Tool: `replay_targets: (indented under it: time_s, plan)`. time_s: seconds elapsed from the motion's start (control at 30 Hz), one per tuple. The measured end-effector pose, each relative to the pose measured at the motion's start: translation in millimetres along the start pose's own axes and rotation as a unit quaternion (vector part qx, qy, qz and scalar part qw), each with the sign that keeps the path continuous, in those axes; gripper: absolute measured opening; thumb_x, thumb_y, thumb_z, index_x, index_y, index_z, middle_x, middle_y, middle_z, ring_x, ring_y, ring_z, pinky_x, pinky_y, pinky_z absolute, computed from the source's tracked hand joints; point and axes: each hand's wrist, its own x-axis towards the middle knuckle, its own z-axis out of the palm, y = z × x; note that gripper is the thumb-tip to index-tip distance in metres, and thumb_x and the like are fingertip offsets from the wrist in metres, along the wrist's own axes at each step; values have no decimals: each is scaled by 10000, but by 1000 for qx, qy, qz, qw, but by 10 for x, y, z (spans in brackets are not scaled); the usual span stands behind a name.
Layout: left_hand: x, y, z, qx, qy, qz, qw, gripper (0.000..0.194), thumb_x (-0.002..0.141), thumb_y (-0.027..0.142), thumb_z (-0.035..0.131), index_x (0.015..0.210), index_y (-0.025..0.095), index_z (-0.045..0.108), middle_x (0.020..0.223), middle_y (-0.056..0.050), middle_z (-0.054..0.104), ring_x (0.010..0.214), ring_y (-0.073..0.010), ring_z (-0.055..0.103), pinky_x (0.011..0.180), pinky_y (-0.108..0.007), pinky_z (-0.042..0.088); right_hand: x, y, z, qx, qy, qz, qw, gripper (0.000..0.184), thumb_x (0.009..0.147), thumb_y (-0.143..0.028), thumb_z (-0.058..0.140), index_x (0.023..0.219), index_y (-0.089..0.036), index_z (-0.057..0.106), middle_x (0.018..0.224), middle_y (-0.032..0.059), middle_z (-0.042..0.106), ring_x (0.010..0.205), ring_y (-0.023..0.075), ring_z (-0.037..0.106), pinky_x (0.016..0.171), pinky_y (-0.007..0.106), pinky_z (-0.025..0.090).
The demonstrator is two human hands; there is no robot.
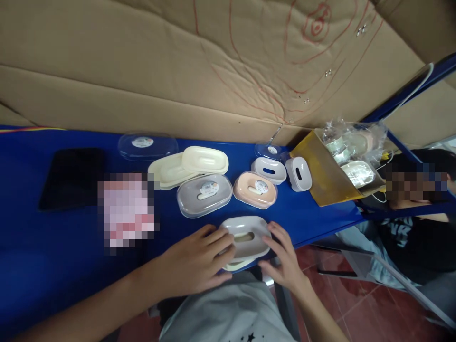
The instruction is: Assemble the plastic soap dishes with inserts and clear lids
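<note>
A grey oval soap dish tray [261, 244] with a slot in its middle lies near the table's front edge. Part of a cream base [239, 265] shows beneath it. My left hand [204, 254] has its fingers over the tray's left rim, thumb low beside the base. On the other side, my right hand [284, 256] curves around the right rim, its fingertips against it. Just behind stand a grey soap box [190, 194] and a peach soap box [242, 187], both under clear lids with labels.
Cream bases [164, 171] overlap behind the grey box. Two grey trays [305, 183] stand near a yellow carton [335, 178] of wrapped parts. Clear lids [160, 147] lie along the cardboard wall [142, 61]. A dark flat object [73, 178] is at left; a person [409, 237] sits at right.
</note>
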Motion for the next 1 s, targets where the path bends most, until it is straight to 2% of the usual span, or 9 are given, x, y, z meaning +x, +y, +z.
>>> replay_targets:
  time_s: [0.1, 0.2, 0.33, 0.57, 0.7, 0.77, 0.87, 0.93, 1.0]
  plan:
    - [2, 38, -10, 35, 4, 4, 999, 504, 934, 607, 806, 1201, 193, 700, 1213, -99, 726, 1128, -301, 630, 932, -451, 482, 93, 5, -55, 11, -107, -26, 994, 523, 1059, -370, 693, 1568, -325, 582, 1575, 117, 647, 1549, 359, 543, 1163, 617, 598]
    - [17, 36, -12, 57, 11, 8, 998, 319, 986, 432, 771, 1195, 203, 697, 1190, -80, 732, 1109, -289, 628, 914, -445, 465, 203, 25, -123, 63, -129, -13, 990, 462, 1080, -248, 649, 1535, -318, 609, 1583, 98, 646, 1593, 321, 491, 1199, 596, 582]
    - [24, -9, -11, 42, 2, 17, 999, 161, 1006, 240, 699, 1162, 199, 689, 1154, -65, 737, 1052, -260, 642, 901, -424, 458, 383, 74, -198, 105, -155, -15, 982, 384, 1073, -225, 671, 1453, -281, 656, 1579, 103, 651, 1599, 302, 483, 1221, 580, 566]
    - [-32, -76, -52, -21, -29, -29, 999, 355, 928, 427, 871, 1141, 219, 677, 1249, -43, 733, 1123, -248, 651, 919, -413, 461, 522, 3, -88, 10, -196, -117, 973, 419, 1108, -170, 551, 1515, -236, 622, 1576, 89, 663, 1592, 269, 494, 1272, 589, 500]
    - [-46, -95, -65, -2, -32, -22, 999, 353, 930, 446, 876, 1118, 211, 692, 1191, -51, 740, 1074, -242, 659, 884, -397, 461, 638, 40, -236, 18, -174, -125, 977, 487, 1104, -261, 595, 1591, -266, 566, 1556, 96, 679, 1524, 286, 581, 1238, 579, 541]
    - [-48, -116, -69, 8, -20, -18, 1000, 383, 916, 504, 879, 1085, 209, 702, 1194, -55, 740, 1089, -251, 661, 915, -399, 466, 826, 192, -402, 9, -113, -99, 989, 501, 1089, -241, 601, 1586, -307, 582, 1514, 89, 711, 1473, 299, 632, 1219, 577, 553]
    - [-48, -157, -101, 16, 10, -23, 1000, 411, 920, 588, 845, 988, 206, 709, 1194, -67, 746, 1116, -269, 660, 1020, -424, 460, 1254, 621, -610, -48, -33, -40, 998, 452, 1071, -193, 586, 1494, -327, 671, 1457, 75, 745, 1427, 316, 666, 1231, 593, 517]
    - [-47, -182, -129, 12, 37, -37, 999, 422, 936, 604, 816, 1053, 209, 728, 1240, -77, 745, 1170, -285, 653, 1104, -449, 439, 1574, 991, -656, -86, -67, -8, 994, 420, 1077, -205, 541, 1464, -268, 692, 1455, 110, 742, 1398, 321, 683, 1210, 586, 526]
    - [-49, -199, -140, 3, 56, -48, 997, 469, 947, 604, 797, 1202, 216, 728, 1321, -88, 731, 1241, -299, 638, 1159, -461, 423, 1883, 1350, -621, -123, -156, 33, 980, 442, 1049, -193, 523, 1453, -222, 699, 1504, 139, 708, 1444, 335, 648, 1235, 589, 496]
